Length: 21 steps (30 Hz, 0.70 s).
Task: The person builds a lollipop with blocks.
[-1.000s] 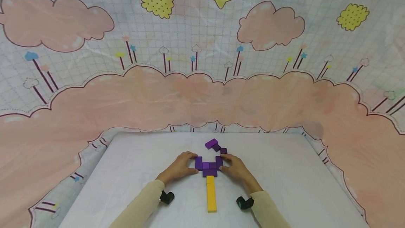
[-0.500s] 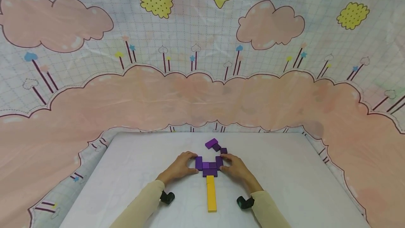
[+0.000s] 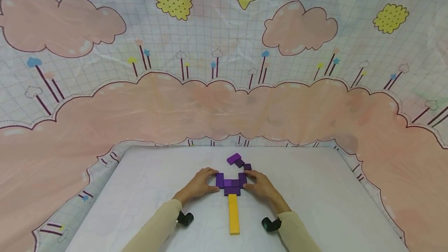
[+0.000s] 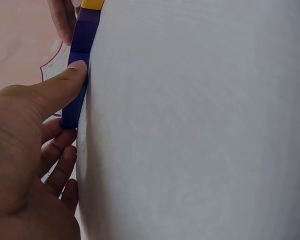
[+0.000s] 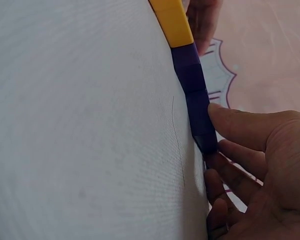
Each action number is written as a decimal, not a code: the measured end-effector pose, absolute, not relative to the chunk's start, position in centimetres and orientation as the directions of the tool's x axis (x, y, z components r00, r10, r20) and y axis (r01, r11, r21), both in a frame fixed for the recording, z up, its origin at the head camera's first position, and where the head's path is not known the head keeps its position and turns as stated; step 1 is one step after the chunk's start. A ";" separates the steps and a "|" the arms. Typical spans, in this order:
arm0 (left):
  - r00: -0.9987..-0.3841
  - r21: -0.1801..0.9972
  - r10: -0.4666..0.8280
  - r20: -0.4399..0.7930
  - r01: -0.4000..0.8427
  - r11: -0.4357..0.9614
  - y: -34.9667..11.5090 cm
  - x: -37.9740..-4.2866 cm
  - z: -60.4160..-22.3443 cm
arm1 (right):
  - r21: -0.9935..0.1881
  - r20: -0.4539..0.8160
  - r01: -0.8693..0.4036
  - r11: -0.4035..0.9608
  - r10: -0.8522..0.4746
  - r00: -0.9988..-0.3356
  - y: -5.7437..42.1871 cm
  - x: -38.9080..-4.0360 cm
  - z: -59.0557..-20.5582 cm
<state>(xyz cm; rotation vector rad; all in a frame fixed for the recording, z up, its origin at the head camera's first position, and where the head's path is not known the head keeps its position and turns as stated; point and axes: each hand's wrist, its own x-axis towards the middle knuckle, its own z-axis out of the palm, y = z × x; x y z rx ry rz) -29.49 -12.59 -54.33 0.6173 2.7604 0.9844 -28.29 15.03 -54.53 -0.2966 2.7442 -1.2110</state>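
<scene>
Purple blocks form a U shape on the white table, with a yellow bar (image 3: 233, 215) running from its base toward me. My left hand (image 3: 197, 184) holds the left upright purple block (image 3: 219, 180) between thumb at its near end and index finger at its far end. On the other side, my right hand (image 3: 260, 185) grips the right upright purple block (image 3: 242, 180) the same way. Between them lie a lighter purple block (image 3: 227, 182) and a darker one (image 3: 235, 182), above a wide purple block (image 3: 232, 191). In the left wrist view the thumb (image 4: 70, 80) presses the block's side.
Beyond the U lie a loose purple block (image 3: 233, 158), a dark purple block (image 3: 239, 163) and a small dark cube (image 3: 247, 166) close to the right fingers. The white table (image 3: 147, 189) ends at a cloud-patterned cloth (image 3: 224, 108) behind.
</scene>
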 end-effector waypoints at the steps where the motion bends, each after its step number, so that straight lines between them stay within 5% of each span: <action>1: -0.905 0.633 0.426 0.000 0.330 0.701 -12.6 -29.5 -54.3 | -0.741 -0.034 -0.130 0.659 -0.231 -0.972 15.0 -28.3 -54.5; 21: -0.908 0.630 0.420 -0.002 0.325 0.706 -12.6 -29.3 -54.3 | -0.767 -0.018 -0.122 0.629 -0.211 -0.977 15.1 -27.7 -53.9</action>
